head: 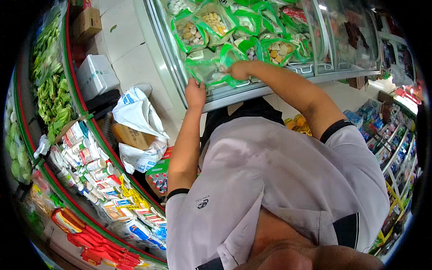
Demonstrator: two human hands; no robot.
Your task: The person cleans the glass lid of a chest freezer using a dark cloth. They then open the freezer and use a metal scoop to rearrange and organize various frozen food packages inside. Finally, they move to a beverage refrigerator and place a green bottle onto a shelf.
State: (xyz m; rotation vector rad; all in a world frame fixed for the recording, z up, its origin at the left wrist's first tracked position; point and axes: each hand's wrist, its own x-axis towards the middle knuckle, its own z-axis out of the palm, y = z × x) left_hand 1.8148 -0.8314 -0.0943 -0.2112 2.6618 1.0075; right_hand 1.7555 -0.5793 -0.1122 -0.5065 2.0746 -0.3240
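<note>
A chest freezer (189, 98) with a metal rim stands in front of me, filled with green-edged clear plastic bags. My right hand (241, 70) is closed on the green edge of a plastic bag (233, 54) near the front. My left hand (196, 92) is at the freezer's front left corner, by the edge of a clear bag (202, 67); whether its fingers grip that bag cannot be told. Farther back, open bags hold round frozen balls (190, 33), yellowish pieces (213, 21) and cube-like pieces (279, 52).
Sliding glass lids (351, 33) cover the freezer's right part. At left are a shelf of leafy greens (55, 98) and packaged goods (101, 172), a white foam box (98, 77), and a cardboard box (133, 135) in a white sack. Shelves (395, 145) stand at right.
</note>
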